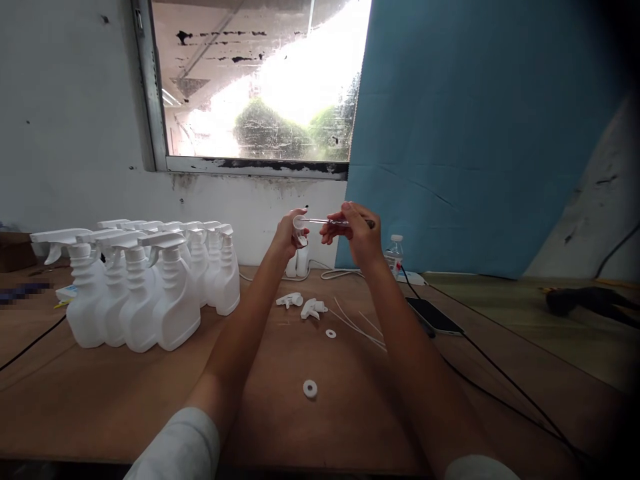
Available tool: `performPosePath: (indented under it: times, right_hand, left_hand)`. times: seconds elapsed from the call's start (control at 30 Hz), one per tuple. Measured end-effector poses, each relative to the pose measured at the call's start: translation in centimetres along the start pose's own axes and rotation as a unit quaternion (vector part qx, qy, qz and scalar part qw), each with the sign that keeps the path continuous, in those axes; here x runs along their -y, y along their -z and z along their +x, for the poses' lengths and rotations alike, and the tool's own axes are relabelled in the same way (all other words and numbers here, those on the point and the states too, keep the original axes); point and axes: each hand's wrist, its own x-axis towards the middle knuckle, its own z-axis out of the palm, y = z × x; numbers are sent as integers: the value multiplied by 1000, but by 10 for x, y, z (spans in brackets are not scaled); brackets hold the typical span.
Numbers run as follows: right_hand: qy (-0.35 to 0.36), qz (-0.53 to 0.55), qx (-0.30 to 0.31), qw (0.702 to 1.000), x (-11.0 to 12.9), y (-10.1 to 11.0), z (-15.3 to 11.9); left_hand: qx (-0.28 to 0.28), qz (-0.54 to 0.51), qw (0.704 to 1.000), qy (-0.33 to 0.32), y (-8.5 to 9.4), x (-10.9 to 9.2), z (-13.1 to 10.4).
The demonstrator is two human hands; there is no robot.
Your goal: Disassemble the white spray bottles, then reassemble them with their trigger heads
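Note:
My left hand (285, 236) is raised above the table with its fingers closed around a white trigger spray head (299, 223), whose round opening faces right. In my right hand (364, 235) is a slim screwdriver (315, 221), held level. Its thin shaft points left, and the tip meets the spray head's opening; how deep it sits I cannot tell. Below my hands lie two more white trigger spray heads, a left one (289, 301) and a right one (313, 309). Nearer to me are a small white washer (331, 334) and a white ring (310, 389).
Several white spray bottles (173, 303) stand grouped at the left. Thin white tubes (357, 327) lie beside my right forearm. Farther right are a phone (435, 315), black cables (500, 387) and a clear plastic bottle (395, 250). A window and blue sheet (475, 133) cover the wall behind.

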Motion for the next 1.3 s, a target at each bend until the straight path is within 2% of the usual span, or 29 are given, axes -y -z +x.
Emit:
performPosePath:
  times: [0.13,0.17,0.23,0.3,0.37,0.47,0.53,0.6,0.7,0.8,0.9,0.93,1.0,1.1,1.17,1.23,1.3]
  right_hand:
    - [19,-22,-6,1000,19,10,-9]
    - [10,-20,16,1000,25,13,-15]
    - [-46,-22,112,992,33,21,-32]
    - [-143,-44,250,957,36,28,-53]
    - [-233,-66,362,900,34,31,-77]
    - [-312,-56,451,834,25,27,-106]
    - [-342,-45,472,811,17,21,-117]
    - [-361,-34,472,804,9,18,-123]
    - [-372,-16,426,825,-8,23,-124]
    - [-366,-48,354,859,-30,39,-123]
    - [-352,-119,263,890,-50,55,-124]
    - [-348,-135,228,899,-55,60,-124]
    - [-338,-150,165,914,-62,66,-124]
    - [-318,-151,95,931,-63,70,-121]
    - [-282,-152,65,945,-59,70,-117]
    - [-224,-149,48,962,-55,69,-109]
    - [-176,-135,43,974,-50,66,-97]
  left_hand:
    - [21,158,985,-63,5,16,-6]
    - [37,215,974,-62,9,23,-11]
    - [87,329,939,-39,23,42,-24]
    - [146,422,895,-15,43,63,-42]
    - [173,489,855,-20,64,82,-61]
    - [215,571,792,-37,88,103,-85]
    - [244,591,768,-40,95,113,-93]
    - [252,591,765,-44,96,120,-96]
    - [261,601,754,-51,90,122,-97]
    - [273,644,707,-108,81,105,-94]
    - [243,686,651,-214,70,59,-84]
    - [216,699,635,-247,68,39,-79]
    - [113,722,618,-289,65,-4,-69]
    - [-69,744,590,-306,73,-57,-58]
    - [-175,754,562,-291,85,-75,-54]
    - [-229,760,561,-234,98,-80,-52]
    - [-236,756,587,-169,109,-79,-48]
